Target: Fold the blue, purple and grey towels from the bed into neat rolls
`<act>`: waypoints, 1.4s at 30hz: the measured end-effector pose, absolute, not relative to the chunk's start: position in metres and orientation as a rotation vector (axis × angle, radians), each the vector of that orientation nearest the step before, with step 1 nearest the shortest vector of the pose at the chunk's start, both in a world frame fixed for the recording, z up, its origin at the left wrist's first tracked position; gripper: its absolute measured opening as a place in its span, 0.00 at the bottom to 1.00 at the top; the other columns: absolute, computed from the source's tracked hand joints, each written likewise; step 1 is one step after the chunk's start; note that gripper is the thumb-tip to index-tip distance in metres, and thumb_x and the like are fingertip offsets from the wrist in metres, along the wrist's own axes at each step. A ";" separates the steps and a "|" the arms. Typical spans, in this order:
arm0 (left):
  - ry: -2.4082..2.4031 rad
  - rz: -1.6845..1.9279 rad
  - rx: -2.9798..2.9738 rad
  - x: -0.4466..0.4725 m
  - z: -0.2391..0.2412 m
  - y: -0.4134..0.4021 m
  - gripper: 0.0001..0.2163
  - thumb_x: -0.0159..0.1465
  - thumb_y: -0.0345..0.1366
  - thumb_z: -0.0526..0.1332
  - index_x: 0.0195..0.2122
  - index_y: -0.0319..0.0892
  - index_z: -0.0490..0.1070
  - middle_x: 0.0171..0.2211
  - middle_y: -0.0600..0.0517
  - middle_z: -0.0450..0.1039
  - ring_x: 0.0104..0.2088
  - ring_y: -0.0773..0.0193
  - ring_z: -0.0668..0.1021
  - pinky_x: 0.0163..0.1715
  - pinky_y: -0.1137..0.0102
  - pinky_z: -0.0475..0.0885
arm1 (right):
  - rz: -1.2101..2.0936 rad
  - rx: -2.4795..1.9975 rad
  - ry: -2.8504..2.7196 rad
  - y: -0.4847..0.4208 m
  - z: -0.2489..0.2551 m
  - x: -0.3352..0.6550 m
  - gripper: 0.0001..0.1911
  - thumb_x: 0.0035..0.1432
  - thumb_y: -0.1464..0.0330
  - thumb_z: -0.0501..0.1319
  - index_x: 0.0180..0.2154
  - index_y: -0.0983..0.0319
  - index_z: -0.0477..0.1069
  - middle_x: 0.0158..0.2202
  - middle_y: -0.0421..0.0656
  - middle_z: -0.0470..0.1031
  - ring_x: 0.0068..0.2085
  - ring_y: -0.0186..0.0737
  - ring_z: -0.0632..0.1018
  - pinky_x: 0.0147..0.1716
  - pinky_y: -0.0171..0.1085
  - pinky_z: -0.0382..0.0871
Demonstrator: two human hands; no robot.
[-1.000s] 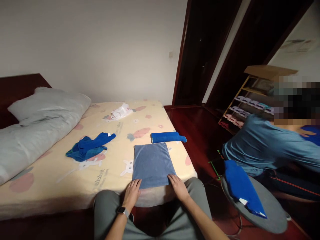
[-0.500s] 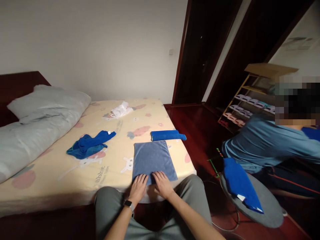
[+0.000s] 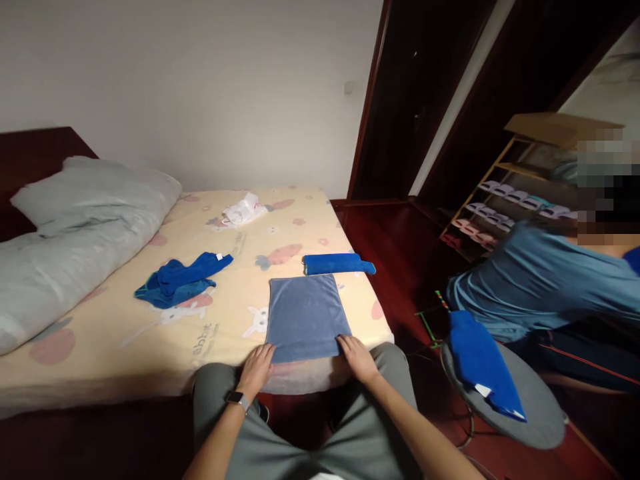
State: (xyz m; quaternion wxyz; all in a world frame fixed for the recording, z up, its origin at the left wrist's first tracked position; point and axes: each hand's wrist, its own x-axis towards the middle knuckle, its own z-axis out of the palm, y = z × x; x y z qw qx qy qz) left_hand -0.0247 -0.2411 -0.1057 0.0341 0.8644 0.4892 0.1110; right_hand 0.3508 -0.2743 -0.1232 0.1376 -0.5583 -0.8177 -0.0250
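A grey-blue cloth (image 3: 307, 313) lies spread on the bed, a narrow strip along its near edge folded over. At the near left corner, my left hand (image 3: 259, 367), with a watch on the wrist, has its fingers closed on the cloth. My right hand (image 3: 357, 357) pinches the near right corner; both thumbs are mostly hidden. Just beyond the cloth's far edge lies a rolled blue towel (image 3: 333, 264). Farther left, a crumpled blue towel (image 3: 183, 280) with a white tag rests on the sheet.
The patterned bed (image 3: 295, 230) carries a white plastic bag (image 3: 245, 211) and a grey quilt (image 3: 95, 207). To the right, a round grey stool (image 3: 537, 407) holds a blue towel (image 3: 485, 363). A person in a blue shirt (image 3: 545, 273) bends beside it, near a shoe rack (image 3: 495, 193).
My hands have moved apart, from the middle of the cloth's near edge to its two near corners. The near edge now shows a folded strip. The view has shifted slightly.
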 end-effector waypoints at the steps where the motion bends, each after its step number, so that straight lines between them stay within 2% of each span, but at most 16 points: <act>1: 1.505 0.345 2.656 -0.024 -0.104 -0.241 0.24 0.58 0.25 0.57 0.57 0.42 0.68 0.54 0.44 0.73 0.55 0.54 0.74 0.58 0.59 0.68 | -0.078 -1.614 -2.353 -0.275 -0.123 0.359 0.29 0.57 0.80 0.54 0.61 0.64 0.64 0.57 0.53 0.71 0.56 0.49 0.73 0.58 0.47 0.67; 6: 1.509 0.418 2.624 -0.021 -0.098 -0.241 0.18 0.62 0.28 0.57 0.54 0.42 0.72 0.51 0.44 0.76 0.50 0.53 0.76 0.53 0.57 0.72 | 0.078 -1.611 -2.297 -0.273 -0.114 0.373 0.28 0.56 0.79 0.54 0.59 0.64 0.67 0.57 0.53 0.72 0.57 0.48 0.73 0.58 0.47 0.67; 11: 1.472 0.631 2.338 -0.029 -0.097 -0.237 0.13 0.66 0.33 0.54 0.47 0.46 0.75 0.49 0.48 0.78 0.50 0.58 0.78 0.56 0.60 0.71 | 0.464 -1.642 -2.078 -0.270 -0.098 0.378 0.22 0.62 0.73 0.52 0.56 0.63 0.70 0.55 0.50 0.74 0.55 0.44 0.75 0.58 0.44 0.67; 16: 1.549 0.689 2.192 -0.033 -0.100 -0.229 0.14 0.69 0.41 0.51 0.47 0.46 0.73 0.45 0.47 0.79 0.46 0.58 0.80 0.49 0.63 0.75 | 0.773 -1.595 -1.869 -0.265 -0.089 0.390 0.21 0.66 0.66 0.49 0.54 0.61 0.72 0.54 0.49 0.76 0.55 0.46 0.75 0.58 0.45 0.66; 19: 1.594 0.721 2.141 -0.033 -0.104 -0.222 0.15 0.70 0.45 0.49 0.45 0.45 0.72 0.41 0.47 0.80 0.42 0.58 0.81 0.44 0.64 0.75 | 0.863 -1.585 -1.779 -0.256 -0.088 0.393 0.20 0.66 0.62 0.48 0.50 0.60 0.73 0.51 0.49 0.78 0.53 0.48 0.77 0.55 0.46 0.67; 24: 1.659 0.788 2.066 -0.026 -0.113 -0.208 0.17 0.71 0.48 0.48 0.46 0.45 0.70 0.40 0.47 0.79 0.40 0.58 0.81 0.42 0.65 0.75 | 0.853 -1.637 -1.679 -0.240 -0.093 0.389 0.20 0.65 0.58 0.48 0.43 0.60 0.74 0.37 0.46 0.79 0.40 0.47 0.79 0.45 0.43 0.70; 28: 1.684 0.858 2.031 -0.020 -0.120 -0.206 0.17 0.71 0.48 0.48 0.47 0.44 0.70 0.43 0.45 0.78 0.45 0.57 0.80 0.48 0.62 0.74 | 0.791 -1.666 -1.601 -0.237 -0.105 0.382 0.20 0.64 0.56 0.49 0.41 0.62 0.73 0.35 0.45 0.78 0.36 0.44 0.78 0.41 0.41 0.71; 31: 1.698 0.919 2.004 -0.018 -0.124 -0.212 0.17 0.70 0.48 0.49 0.50 0.43 0.69 0.49 0.43 0.77 0.49 0.56 0.79 0.51 0.60 0.73 | 0.705 -1.683 -1.550 -0.240 -0.116 0.377 0.23 0.64 0.52 0.51 0.41 0.63 0.74 0.38 0.48 0.78 0.39 0.46 0.78 0.43 0.42 0.72; 34: 1.706 0.966 1.915 -0.019 -0.128 -0.217 0.19 0.68 0.49 0.53 0.53 0.44 0.68 0.47 0.45 0.78 0.45 0.57 0.81 0.47 0.62 0.75 | 0.592 -1.728 -1.508 -0.242 -0.125 0.371 0.25 0.65 0.52 0.49 0.39 0.63 0.75 0.44 0.54 0.76 0.47 0.50 0.76 0.50 0.45 0.70; 38: 1.702 1.007 1.814 -0.020 -0.127 -0.215 0.19 0.67 0.49 0.54 0.52 0.43 0.69 0.42 0.46 0.79 0.42 0.58 0.81 0.44 0.64 0.76 | 0.483 -1.839 -1.483 -0.241 -0.131 0.363 0.27 0.68 0.55 0.45 0.39 0.64 0.76 0.40 0.55 0.76 0.45 0.52 0.76 0.51 0.48 0.68; 42: 1.723 1.018 1.823 -0.016 -0.119 -0.206 0.16 0.68 0.45 0.51 0.50 0.43 0.70 0.47 0.44 0.78 0.45 0.56 0.81 0.47 0.61 0.76 | 0.424 -1.925 -1.489 -0.237 -0.130 0.361 0.25 0.68 0.59 0.45 0.41 0.63 0.77 0.38 0.54 0.77 0.44 0.51 0.77 0.49 0.46 0.68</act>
